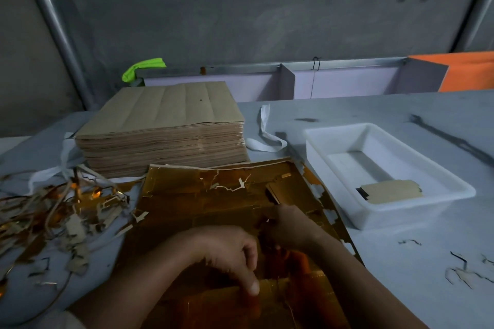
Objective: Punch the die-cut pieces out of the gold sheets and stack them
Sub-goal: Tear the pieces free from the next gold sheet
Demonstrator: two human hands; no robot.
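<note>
A gold die-cut sheet (213, 200) lies flat on the grey table in front of me, with torn edges and several pieces partly lifted. My left hand (230, 256) rests on the sheet's near part, fingers pressing down on the gold surface. My right hand (288, 224) is curled at the sheet's middle right and seems to pinch a die-cut piece; the grip is blurred. A white plastic tray (433, 176) to the right holds one punched piece (390, 191), brown side up.
A tall stack of brown-backed sheets (165, 128) stands behind the gold sheet. A heap of gold and brown scrap strips (53, 211) covers the table's left. White straps (264, 131) lie by the stack. Small scraps (465, 272) dot the right side.
</note>
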